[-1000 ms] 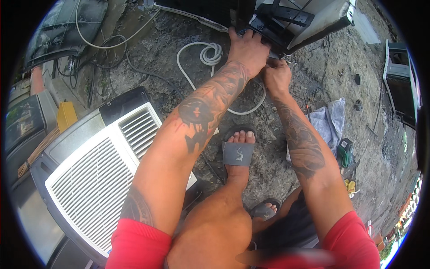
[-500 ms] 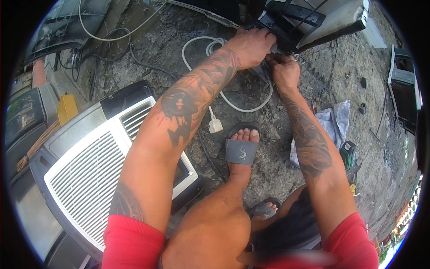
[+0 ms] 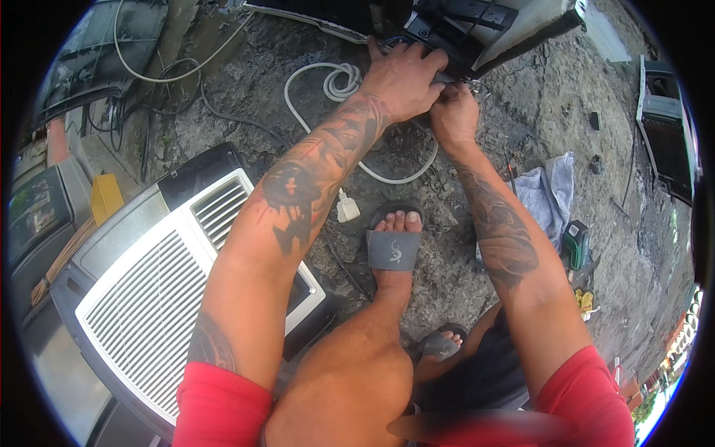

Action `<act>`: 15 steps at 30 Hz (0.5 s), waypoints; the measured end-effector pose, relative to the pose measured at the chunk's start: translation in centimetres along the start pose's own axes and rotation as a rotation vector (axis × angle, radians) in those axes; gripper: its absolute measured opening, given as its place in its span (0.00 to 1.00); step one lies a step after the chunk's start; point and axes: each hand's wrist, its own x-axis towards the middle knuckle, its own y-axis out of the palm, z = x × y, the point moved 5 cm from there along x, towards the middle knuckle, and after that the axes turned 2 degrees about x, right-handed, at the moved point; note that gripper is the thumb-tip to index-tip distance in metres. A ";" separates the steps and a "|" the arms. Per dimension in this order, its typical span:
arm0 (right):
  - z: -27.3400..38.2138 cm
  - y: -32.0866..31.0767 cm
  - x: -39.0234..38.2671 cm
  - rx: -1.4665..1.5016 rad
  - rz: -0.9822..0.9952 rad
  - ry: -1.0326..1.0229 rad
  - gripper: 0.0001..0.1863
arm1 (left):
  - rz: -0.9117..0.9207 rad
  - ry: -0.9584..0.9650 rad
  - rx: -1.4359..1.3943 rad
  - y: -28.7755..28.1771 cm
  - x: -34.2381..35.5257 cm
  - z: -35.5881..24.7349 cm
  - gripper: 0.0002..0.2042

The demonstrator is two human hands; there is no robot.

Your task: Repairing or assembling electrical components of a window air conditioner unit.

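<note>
Both hands meet: our left hand (image 3: 406, 74) presses flat on the dark panel (image 3: 454, 33), right hand (image 3: 453, 112) pinching just below.

Light: bright daylight, even across the concrete ground (image 3: 246, 112).
Shadows: soft and short, pooled under the white grille unit (image 3: 141, 305) and beneath the forearms above it.
Glare: mild sheen on the grille's slats; sky at the rim far right of the grille is washed out.
Distortion: strong fisheye; edges bend away from the grille, black corners all round.
Sharpness: crisp at centre, smeared patch at the lower edge right of the grille.
</note>
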 end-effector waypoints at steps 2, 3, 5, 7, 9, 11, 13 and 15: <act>-0.2 0.0 -0.2 0.020 0.003 0.024 0.12 | -0.033 0.059 -0.060 -0.3 -0.3 -0.1 0.12; 0.0 0.1 -0.3 0.046 0.012 0.040 0.12 | -0.031 0.069 -0.061 -0.3 -0.5 0.2 0.12; 0.0 0.1 -0.5 0.061 0.013 0.057 0.14 | 0.005 0.132 -0.010 -0.4 -1.0 0.1 0.09; 0.0 0.0 -0.6 0.118 -0.008 0.021 0.11 | -0.084 0.146 -0.014 -1.2 -1.3 -0.6 0.09; -0.1 -0.2 -0.4 0.113 -0.013 0.013 0.10 | 0.151 0.097 0.114 -1.1 -1.0 -0.9 0.10; 0.1 -0.2 -0.5 0.115 -0.018 0.041 0.10 | -0.032 0.105 0.101 -0.6 -0.9 -0.2 0.10; 0.7 -0.3 -0.5 0.123 -0.002 0.041 0.09 | -0.138 0.141 0.075 -0.9 -0.8 0.7 0.10; 0.2 -0.3 -0.4 0.125 0.029 0.051 0.11 | -0.127 0.162 0.094 -0.9 -0.6 -0.1 0.10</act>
